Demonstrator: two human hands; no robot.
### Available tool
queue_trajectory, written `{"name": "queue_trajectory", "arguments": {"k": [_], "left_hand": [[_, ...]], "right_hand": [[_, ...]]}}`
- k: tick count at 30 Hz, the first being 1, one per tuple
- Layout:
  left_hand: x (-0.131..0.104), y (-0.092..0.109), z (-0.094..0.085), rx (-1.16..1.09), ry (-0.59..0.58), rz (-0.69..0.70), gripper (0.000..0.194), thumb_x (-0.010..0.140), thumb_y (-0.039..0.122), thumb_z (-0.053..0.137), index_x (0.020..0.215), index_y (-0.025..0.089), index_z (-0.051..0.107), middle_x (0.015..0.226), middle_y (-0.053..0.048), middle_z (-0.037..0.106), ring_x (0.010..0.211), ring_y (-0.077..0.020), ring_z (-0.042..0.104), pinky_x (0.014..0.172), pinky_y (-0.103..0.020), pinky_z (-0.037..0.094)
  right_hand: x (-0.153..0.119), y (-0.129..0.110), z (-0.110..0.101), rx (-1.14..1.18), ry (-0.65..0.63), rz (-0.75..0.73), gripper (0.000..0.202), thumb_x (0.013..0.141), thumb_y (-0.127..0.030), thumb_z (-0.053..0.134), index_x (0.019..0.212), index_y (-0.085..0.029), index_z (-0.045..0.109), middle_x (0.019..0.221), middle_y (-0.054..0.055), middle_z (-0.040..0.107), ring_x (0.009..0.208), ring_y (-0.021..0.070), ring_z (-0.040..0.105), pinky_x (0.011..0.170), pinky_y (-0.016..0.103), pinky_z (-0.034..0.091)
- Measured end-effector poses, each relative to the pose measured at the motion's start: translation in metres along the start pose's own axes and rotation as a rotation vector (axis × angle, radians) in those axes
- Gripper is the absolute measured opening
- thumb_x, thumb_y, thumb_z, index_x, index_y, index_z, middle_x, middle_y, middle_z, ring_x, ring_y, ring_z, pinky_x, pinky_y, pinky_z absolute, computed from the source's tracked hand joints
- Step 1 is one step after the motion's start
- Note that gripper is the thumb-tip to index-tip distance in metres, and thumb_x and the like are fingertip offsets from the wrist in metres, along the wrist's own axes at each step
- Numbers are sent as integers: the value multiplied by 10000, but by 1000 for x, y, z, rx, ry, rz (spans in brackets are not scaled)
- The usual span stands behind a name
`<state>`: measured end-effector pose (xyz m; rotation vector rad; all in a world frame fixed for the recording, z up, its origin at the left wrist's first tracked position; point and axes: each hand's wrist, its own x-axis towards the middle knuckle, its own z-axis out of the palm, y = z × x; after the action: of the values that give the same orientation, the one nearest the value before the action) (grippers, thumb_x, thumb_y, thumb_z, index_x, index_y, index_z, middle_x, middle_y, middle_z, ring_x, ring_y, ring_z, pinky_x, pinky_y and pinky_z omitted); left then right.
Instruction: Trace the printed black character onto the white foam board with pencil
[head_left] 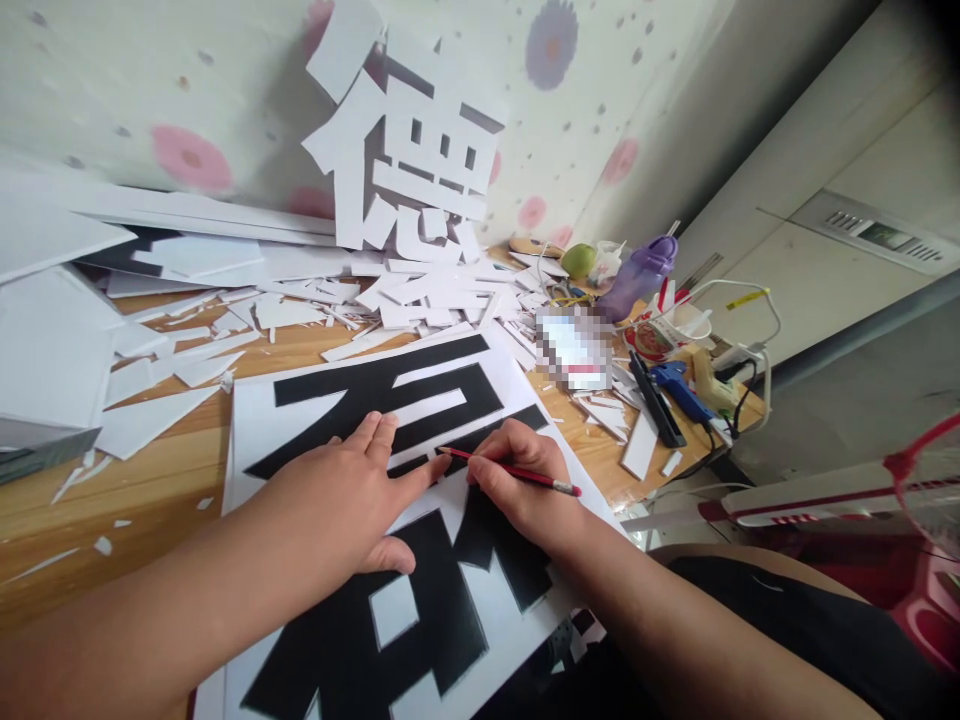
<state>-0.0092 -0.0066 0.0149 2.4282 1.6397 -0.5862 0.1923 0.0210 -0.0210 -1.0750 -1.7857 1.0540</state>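
A white sheet with a large black character (450,600) lies over more white board on the wooden table. My left hand (360,490) presses flat on it with fingers spread, holding nothing. In my right hand (517,475), just to the right, is a red and black pencil (540,480), pinched between thumb and fingers. The pencil's tip meets the sheet area beside my left index fingertip, over a black stroke. Thin pencil-like lines run along some edges of the black shapes.
Behind the sheet, a cut white character (427,130) leans on the wall above piled white scraps (427,295). To the right are a purple bottle (641,275), a blue glue gun (682,390), a black bar-shaped object (656,400) and a cup (667,325). White boards (52,350) stand left.
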Motion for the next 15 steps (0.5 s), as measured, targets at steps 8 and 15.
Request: {"name": "queue_trajectory", "arguments": {"k": [8, 15], "left_hand": [[-1, -2, 2, -25, 20, 0, 907, 717, 456, 918, 1527, 336, 526, 1623, -312, 418, 1515, -529, 350, 1077, -621, 512], [-2, -2, -3, -25, 39, 13, 871, 732, 430, 912, 1516, 390, 534, 1614, -240, 484, 1497, -518, 399, 1049, -593, 540]], "right_hand": [[-4, 2, 0, -59, -27, -22, 178, 837, -284, 614, 677, -233, 556, 610, -16, 612, 537, 124, 529, 518, 256, 411], [-5, 3, -2, -97, 41, 11, 178, 824, -282, 609, 660, -236, 558, 588, -18, 604, 524, 124, 523, 505, 252, 405]]}}
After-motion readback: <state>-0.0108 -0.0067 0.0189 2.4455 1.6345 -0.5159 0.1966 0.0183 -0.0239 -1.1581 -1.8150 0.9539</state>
